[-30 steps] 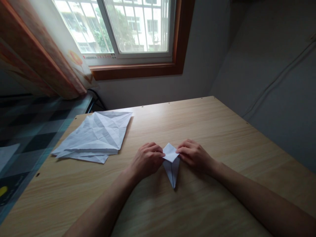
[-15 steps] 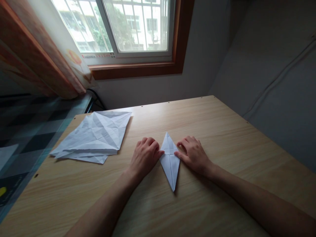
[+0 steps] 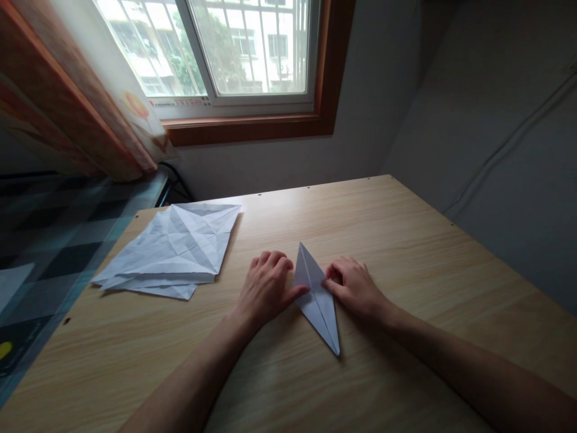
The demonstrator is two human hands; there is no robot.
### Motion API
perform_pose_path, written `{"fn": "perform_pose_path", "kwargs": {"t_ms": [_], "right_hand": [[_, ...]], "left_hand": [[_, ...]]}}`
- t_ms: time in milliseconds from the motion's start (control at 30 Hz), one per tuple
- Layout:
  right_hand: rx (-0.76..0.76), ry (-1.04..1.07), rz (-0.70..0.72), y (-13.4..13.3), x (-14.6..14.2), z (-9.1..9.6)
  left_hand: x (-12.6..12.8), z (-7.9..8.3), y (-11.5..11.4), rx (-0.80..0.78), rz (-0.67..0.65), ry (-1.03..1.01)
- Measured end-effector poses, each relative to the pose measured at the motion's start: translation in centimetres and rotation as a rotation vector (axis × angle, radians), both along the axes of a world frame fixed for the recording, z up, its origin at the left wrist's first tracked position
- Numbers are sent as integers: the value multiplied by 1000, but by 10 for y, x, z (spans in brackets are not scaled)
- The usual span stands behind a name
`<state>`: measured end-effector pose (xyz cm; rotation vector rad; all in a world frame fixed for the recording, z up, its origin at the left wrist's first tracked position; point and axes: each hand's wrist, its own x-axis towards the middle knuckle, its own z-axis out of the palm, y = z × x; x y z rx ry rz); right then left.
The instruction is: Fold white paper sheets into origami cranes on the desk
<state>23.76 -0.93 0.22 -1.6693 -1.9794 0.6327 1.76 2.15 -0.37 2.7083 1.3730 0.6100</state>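
A small white paper folded into a long kite shape (image 3: 317, 296) lies on the wooden table (image 3: 396, 240), its long point aimed toward me and to the right. My left hand (image 3: 267, 287) rests at its left side with curled fingers, the thumb pressing on the paper's middle. At the paper's right edge, my right hand (image 3: 356, 287) pinches it with bent fingers. Both forearms reach in from the bottom of the view.
A stack of creased white paper sheets (image 3: 174, 248) lies at the table's far left. A window (image 3: 225, 48) with a curtain (image 3: 81, 102) is behind. A checkered surface (image 3: 49, 240) adjoins the table's left edge. Grey walls close in at the right.
The folded top flap was opened out into a full kite shape. Since then the paper has turned, its near tip swinging to the right, and my left thumb moved onto it.
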Motion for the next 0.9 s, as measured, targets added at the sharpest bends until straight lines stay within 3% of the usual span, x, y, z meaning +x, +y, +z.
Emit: {"fn": "perform_pose_path", "kwargs": {"t_ms": [133, 233, 367, 500, 633, 767, 900], "right_hand": [[-42, 198, 36, 1, 1, 0], [27, 362, 51, 0, 1, -3], [392, 414, 104, -3, 1, -5], [891, 263, 273, -11, 7, 6], [1126, 177, 373, -15, 16, 15], [1098, 107, 377, -3, 21, 3], [824, -44, 453, 14, 24, -17]], "left_hand": [[-1, 4, 2, -42, 0, -64], [-1, 7, 2, -89, -96, -140], [-1, 7, -2, -9, -241, -355], [1, 7, -12, 307, -313, -530], [0, 8, -17, 539, -359, -578], [-2, 5, -13, 552, -309, -503], [-2, -1, -3, 328, -226, -252]]}}
